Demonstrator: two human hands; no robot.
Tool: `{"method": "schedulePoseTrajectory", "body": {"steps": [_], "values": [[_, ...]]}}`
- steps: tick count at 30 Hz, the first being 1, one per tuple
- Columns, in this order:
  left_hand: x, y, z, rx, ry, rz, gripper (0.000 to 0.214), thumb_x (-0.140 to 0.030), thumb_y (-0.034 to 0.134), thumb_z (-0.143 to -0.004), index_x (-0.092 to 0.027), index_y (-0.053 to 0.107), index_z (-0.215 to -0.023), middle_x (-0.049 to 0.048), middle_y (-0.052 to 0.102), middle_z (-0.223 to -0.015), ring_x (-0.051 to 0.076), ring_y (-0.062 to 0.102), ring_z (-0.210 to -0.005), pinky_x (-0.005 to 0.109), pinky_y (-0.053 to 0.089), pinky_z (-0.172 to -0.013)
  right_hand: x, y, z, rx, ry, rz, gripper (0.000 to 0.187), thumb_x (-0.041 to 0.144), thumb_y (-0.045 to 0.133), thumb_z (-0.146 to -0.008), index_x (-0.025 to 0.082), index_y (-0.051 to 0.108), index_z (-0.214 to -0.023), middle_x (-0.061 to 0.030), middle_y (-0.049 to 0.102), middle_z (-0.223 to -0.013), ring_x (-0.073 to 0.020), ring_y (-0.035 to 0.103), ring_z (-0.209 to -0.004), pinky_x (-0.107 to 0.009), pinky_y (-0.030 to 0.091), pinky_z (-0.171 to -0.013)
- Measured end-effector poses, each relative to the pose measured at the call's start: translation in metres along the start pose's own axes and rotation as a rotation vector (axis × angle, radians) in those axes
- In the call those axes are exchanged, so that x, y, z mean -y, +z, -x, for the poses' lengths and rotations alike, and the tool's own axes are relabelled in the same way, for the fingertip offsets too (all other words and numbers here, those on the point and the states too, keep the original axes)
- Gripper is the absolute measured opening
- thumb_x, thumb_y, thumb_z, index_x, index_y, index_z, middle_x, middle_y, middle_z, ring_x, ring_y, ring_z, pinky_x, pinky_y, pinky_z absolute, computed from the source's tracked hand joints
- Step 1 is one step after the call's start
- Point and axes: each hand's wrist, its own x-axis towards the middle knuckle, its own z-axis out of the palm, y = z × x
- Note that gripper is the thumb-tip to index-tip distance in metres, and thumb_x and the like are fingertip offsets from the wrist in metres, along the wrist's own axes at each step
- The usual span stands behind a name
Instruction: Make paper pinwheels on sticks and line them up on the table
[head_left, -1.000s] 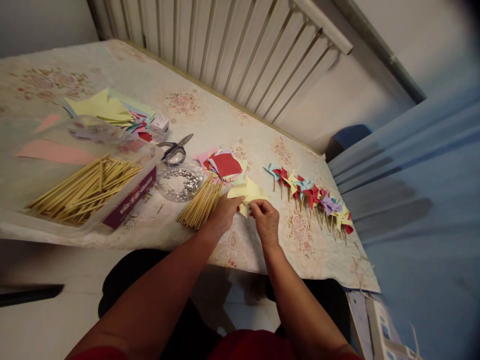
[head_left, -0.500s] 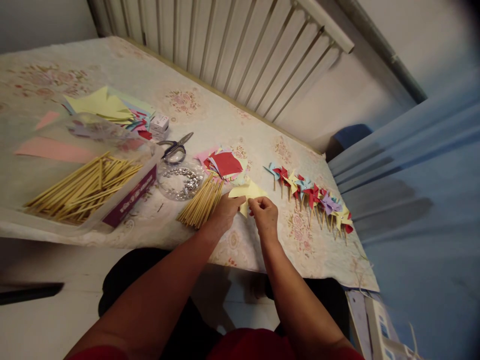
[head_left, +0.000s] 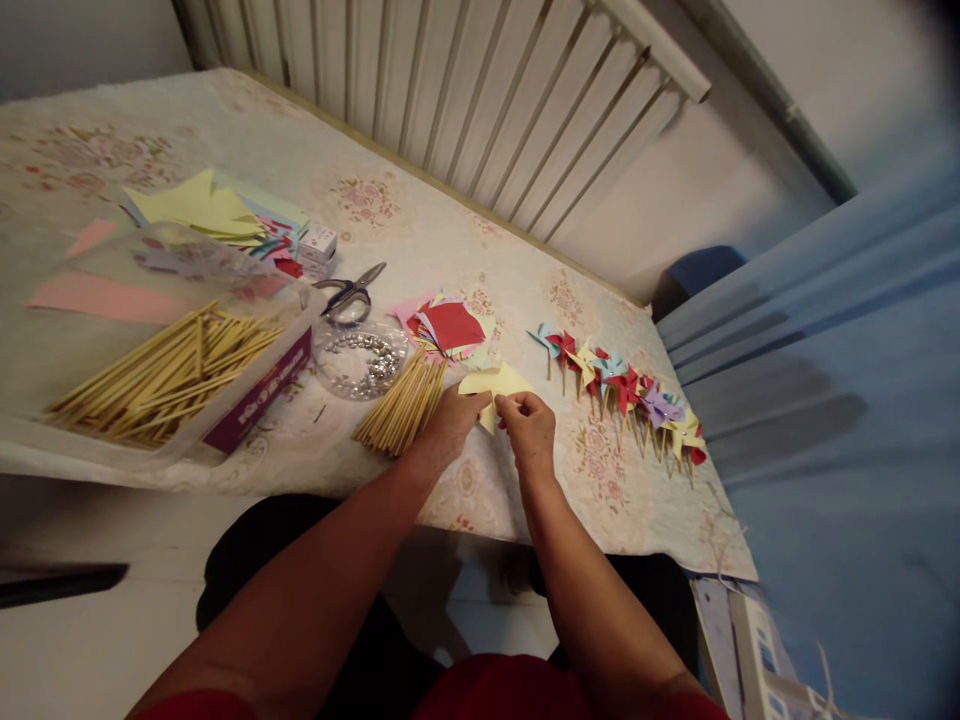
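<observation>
Spanning the gap between the two hands, a pale yellow paper (head_left: 498,380) is near the front of the floral tablecloth (head_left: 517,505); whether it touches the cloth cannot be told. The left hand (head_left: 455,418) grips its left side, thumb on top, and the right hand (head_left: 531,428) pinches its lower part with thumb and fingertips. Thin as it looks, the sheet could crease askew or tear if the two pull unevenly, and a loosened pinch could let a bent corner spring back. Just left of the left hand, a bundle of sticks (head_left: 401,408) could be knocked and scattered by a sideways elbow or wrist. Beyond it, a clear round dish (head_left: 318,365) of small silvery pieces could spill if bumped. Off to the right, paper pinwheels (head_left: 625,390) stand crowded in a row, where a sweeping forearm could bend their blades.
</observation>
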Motion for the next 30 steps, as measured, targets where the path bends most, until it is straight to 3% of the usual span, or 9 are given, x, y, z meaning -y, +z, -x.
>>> {"method": "schedulePoseTrajectory", "body": {"steps": [20, 25, 30], "values": [[0.0025, -0.0008, -0.0006, 0.068, 0.007, -0.049, 0.026, -0.028, 0.072, -0.059, -0.012, 0.070, -0.080, 0.0002, 0.063, -0.063, 0.012, 0.050, -0.058, 0.025, 0.037, -0.057, -0.0049, 0.0014, -0.0029, -0.028, 0.046, -0.004, 0.022, 0.040, 0.067, -0.070, 0.020, 0.060, -0.063, 0.0041, 0.057, -0.050, -0.0131, 0.052, -0.044, -0.025, 0.038, -0.047], [0.0060, -0.0026, -0.0022, 0.094, 0.001, -0.060, 0.019, -0.026, 0.073, -0.058, -0.014, 0.068, -0.072, -0.0024, 0.059, -0.056, 0.010, 0.047, -0.054, 0.023, 0.036, -0.054, -0.0050, -0.0007, -0.0038, -0.022, 0.060, -0.007, 0.022, 0.040, 0.066, -0.070, 0.020, 0.060, -0.063, 0.0044, 0.056, -0.048, -0.0131, 0.051, -0.043, -0.025, 0.037, -0.047], [0.0061, -0.0010, -0.0015, 0.123, 0.002, -0.008, 0.027, -0.026, 0.071, -0.061, -0.013, 0.070, -0.086, 0.0014, 0.066, -0.067, 0.014, 0.055, -0.062, 0.026, 0.043, -0.062, -0.0049, 0.0000, -0.0027, -0.012, 0.068, -0.023, 0.022, 0.040, 0.066, -0.070, 0.020, 0.060, -0.063, 0.0038, 0.057, -0.049, -0.0129, 0.051, -0.044, -0.025, 0.038, -0.047]]}}
